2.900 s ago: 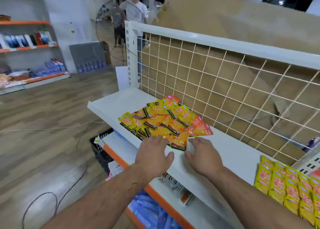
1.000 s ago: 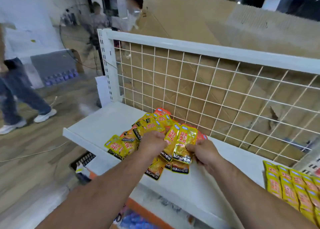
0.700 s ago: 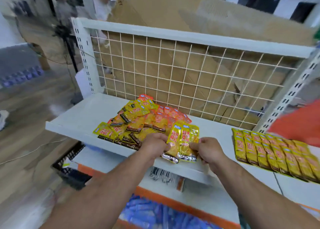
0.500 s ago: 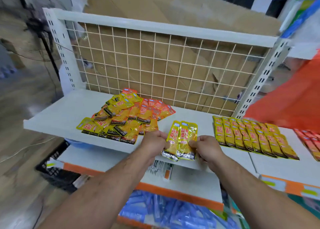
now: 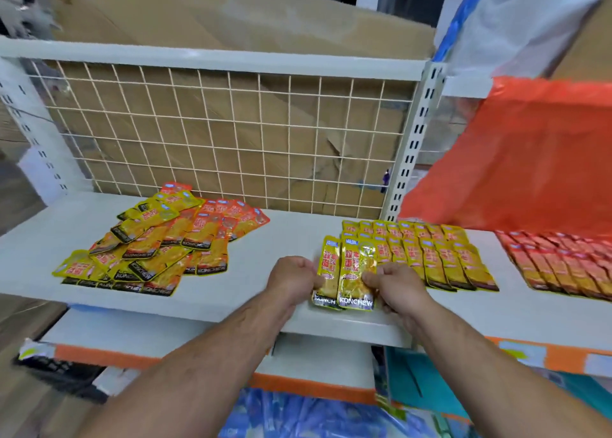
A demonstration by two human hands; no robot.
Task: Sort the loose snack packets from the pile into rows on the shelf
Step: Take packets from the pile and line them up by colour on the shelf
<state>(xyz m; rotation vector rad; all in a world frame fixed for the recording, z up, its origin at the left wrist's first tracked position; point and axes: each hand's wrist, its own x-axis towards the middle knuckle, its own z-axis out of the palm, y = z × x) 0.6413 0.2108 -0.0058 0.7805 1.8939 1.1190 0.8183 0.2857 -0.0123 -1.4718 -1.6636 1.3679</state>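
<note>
Snack packets (image 5: 346, 272), a small yellow bunch fanned one over another, sit between my two hands at the front of the shelf (image 5: 284, 235). My left hand (image 5: 291, 280) has its fingers curled in and pinches the bunch by its left edge. My right hand (image 5: 395, 283) pinches the right edge, thumb on the face of the top packet and the other fingers tucked under. The black bands at the bottom of the packets, printed KONCHEW, reach the shelf's front lip. I cannot tell whether the bunch lies on the board or is lifted just off it, nor how many packets are in it; at least two faces show.

Just right of the bunch, and touching it, starts the yellow row (image 5: 427, 255): packets overlapped side by side, in two ranks, one behind the other. Further right, apart from it, a red row (image 5: 559, 265) is laid the same way. Well to the left is the pile (image 5: 155, 238), loose yellow and red packets heaped at all angles, reaching from near the front lip back to the wire grid (image 5: 231, 132) behind the shelf. Brown cardboard (image 5: 231, 16) stands behind the grid. A white slotted post (image 5: 410, 146) rises at the grid's right end, and an orange sheet (image 5: 530, 159) fills the space above the red row. Below is a lower shelf (image 5: 331, 351) with an orange front strip, and blue packs (image 5: 298, 414) beneath it.
</note>
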